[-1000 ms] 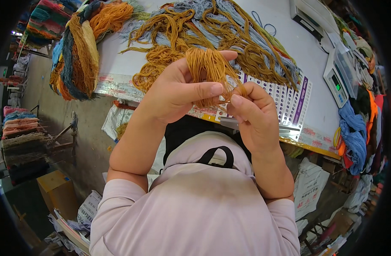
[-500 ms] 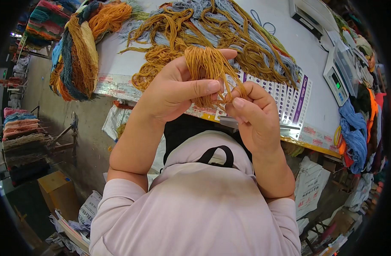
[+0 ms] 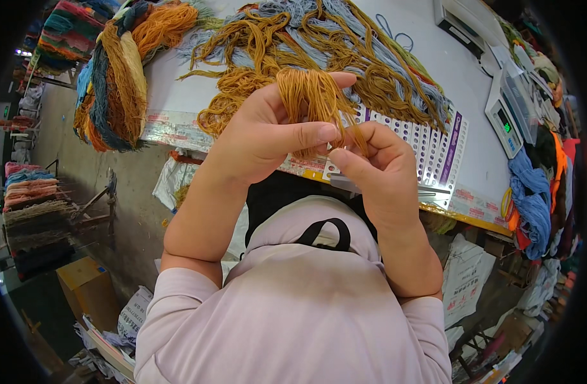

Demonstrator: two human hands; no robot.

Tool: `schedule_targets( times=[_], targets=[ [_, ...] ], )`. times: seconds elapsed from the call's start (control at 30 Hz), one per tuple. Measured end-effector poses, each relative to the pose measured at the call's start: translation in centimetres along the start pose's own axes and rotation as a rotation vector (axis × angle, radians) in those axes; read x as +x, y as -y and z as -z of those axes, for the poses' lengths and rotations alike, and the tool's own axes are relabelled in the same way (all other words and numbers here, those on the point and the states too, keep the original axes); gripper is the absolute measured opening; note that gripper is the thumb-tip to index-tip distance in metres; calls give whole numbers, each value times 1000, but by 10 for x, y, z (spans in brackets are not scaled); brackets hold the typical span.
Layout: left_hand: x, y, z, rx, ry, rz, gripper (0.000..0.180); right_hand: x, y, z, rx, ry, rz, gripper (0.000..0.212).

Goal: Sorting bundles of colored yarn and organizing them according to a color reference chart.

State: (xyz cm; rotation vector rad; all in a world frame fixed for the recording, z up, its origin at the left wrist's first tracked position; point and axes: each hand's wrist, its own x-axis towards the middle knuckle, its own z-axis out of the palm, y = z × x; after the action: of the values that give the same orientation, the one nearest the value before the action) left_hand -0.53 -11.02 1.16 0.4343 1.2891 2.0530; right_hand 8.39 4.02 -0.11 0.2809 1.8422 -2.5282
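A golden-yellow skein of yarn [image 3: 311,89] is looped over the fingers of my left hand [image 3: 258,131], whose thumb presses across the front of the strands. Its lower ends fall between my two hands. My right hand [image 3: 377,160] pinches strands at the skein's right side, close to the left thumb tip. Behind the hands, a heap of brown and pale-blue yarn [image 3: 377,77] lies spread over the white table [image 3: 460,70]. White cards with punched holes [image 3: 434,153] lie partly under that heap, on the right.
Digital scales [image 3: 506,118] stand at the table's right side. Multicoloured skeins [image 3: 117,83] hang over its left edge. Blue yarn [image 3: 530,201] hangs at the far right. A cardboard box [image 3: 88,291] sits on the floor at lower left.
My right hand has shifted slightly, its thumb moving left and up toward the left thumb. The strands between the hands have bunched closer; the left hand barely moved.
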Motion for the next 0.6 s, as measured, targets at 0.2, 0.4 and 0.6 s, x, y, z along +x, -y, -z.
schedule_targets(
  times=[0.2, 0.4, 0.6],
  targets=[
    [-2, -3, 1, -43, 8, 31, 66, -1, -4, -4, 59, -53, 24, 13],
    [-3, -2, 1, -61, 3, 27, 62, 0, -5, -3, 38, -40, 33, 12],
    [-2, 7, 4, -27, -13, -31, 52, 11, -23, 0, -108, -57, 391, 10]
  ],
)
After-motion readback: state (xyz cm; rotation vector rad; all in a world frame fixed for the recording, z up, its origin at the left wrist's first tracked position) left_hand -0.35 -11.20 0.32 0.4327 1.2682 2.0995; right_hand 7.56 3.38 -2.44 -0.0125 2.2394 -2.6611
